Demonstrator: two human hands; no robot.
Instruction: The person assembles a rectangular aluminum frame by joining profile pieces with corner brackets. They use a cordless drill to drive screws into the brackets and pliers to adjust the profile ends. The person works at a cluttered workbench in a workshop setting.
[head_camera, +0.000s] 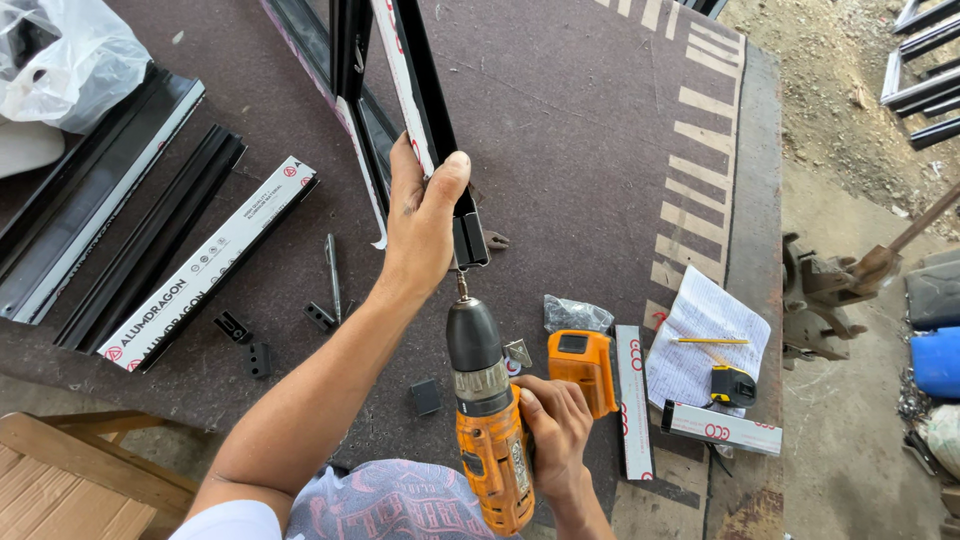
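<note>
While the wide dark desk (600, 130) carries everything, a long black aluminium frame (425, 110) with white protective film runs from the far side toward the middle, and the left hand (422, 215) is clenched around its near end. Just below that end, the right hand (556, 425) grasps the handle of an orange cordless drill (487, 420), whose bit points up and touches the end of the frame. To the right of the drill lie an orange battery (582, 368), a sheet of paper (705, 340) with a pencil (712, 341), and a small tape measure (733, 385).
</note>
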